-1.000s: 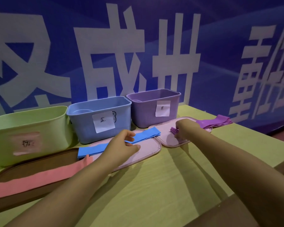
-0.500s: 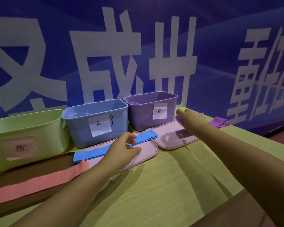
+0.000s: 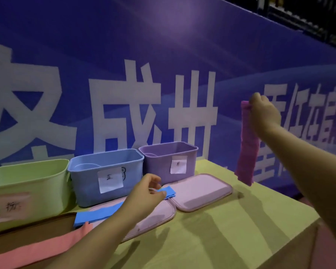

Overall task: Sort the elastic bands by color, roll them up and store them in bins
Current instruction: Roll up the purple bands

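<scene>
Fingers (image 3: pixel 257 100) of the right hand (image 3: pixel 265 113) pinch the top end of the purple band (image 3: pixel 247 144), which hangs straight down in the air above the right edge of the table (image 3: pixel 211 239), clear of its surface. Left hand (image 3: pixel 144 199) rests over the blue band (image 3: pixel 99 212), thumb and forefinger closed on its right end near the middle of the table. That band lies flat across the left pink lid (image 3: pixel 155 218). A second pink lid (image 3: pixel 200 191) lies just right of it. The pink band (image 3: pixel 33 249) lies along the left front, on a brown lid (image 3: pixel 37 228). Three bins stand in a row along the back edge: green bin (image 3: pixel 27 181), blue bin (image 3: pixel 105 175), purple bin (image 3: pixel 169 160), each with a paper label.
</scene>
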`<state>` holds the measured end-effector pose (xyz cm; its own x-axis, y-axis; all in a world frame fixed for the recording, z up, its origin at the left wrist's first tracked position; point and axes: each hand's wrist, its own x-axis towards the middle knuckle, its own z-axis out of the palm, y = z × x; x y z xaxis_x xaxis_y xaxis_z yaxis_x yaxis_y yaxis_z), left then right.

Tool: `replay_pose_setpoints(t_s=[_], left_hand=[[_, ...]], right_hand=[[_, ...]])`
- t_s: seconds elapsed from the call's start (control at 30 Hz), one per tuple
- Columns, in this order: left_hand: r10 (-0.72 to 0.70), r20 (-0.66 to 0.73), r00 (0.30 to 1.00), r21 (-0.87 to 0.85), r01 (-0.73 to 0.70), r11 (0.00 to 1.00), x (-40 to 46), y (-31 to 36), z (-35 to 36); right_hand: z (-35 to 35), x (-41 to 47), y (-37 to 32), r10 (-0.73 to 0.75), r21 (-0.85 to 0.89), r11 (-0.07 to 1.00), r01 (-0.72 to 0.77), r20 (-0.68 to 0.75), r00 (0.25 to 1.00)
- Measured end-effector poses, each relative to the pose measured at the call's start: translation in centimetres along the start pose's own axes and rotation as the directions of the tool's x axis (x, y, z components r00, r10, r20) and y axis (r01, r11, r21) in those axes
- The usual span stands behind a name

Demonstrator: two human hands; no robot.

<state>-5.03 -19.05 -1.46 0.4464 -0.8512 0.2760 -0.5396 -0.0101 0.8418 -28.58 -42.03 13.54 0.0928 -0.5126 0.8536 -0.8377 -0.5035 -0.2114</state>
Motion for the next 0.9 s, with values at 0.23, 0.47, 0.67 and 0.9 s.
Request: replay_pose_setpoints(t_s=[0.23, 0.47, 0.67, 0.9], left_hand=[[0.097, -0.057, 0.994, -0.074, -0.101, 0.992, -2.1, 2.9, -1.7], [0.262, -0.171, 0.950, -0.295, -0.303, 0.906, -7.5, 6.9, -6.3], [0.315, -0.215, 0.924, -0.327, -0.372, 0.869, -13.1, 8.8, -11.6], [0.319, -0.330, 0.888, -0.369, -0.433, 0.823, -19.7, 9.0, -16.2]], right_hand=[[-8.0, -0.9, -6.5, -0.138, 0.209, 0.968, 0.139, -0.020, 0.990], [-13.7, -9.3, -14.9, -0.353, 0.637, 0.739, 0.218, 0.090, 0.931], [-17.7, -14.4, -21.8, -0.539, 0.857, 0.472, 0.207, 0.095, 0.837], [-19.4, -17.7, -27.3, -0.620, 0.982, 0.171, 0.075, 0.048, 0.783]])
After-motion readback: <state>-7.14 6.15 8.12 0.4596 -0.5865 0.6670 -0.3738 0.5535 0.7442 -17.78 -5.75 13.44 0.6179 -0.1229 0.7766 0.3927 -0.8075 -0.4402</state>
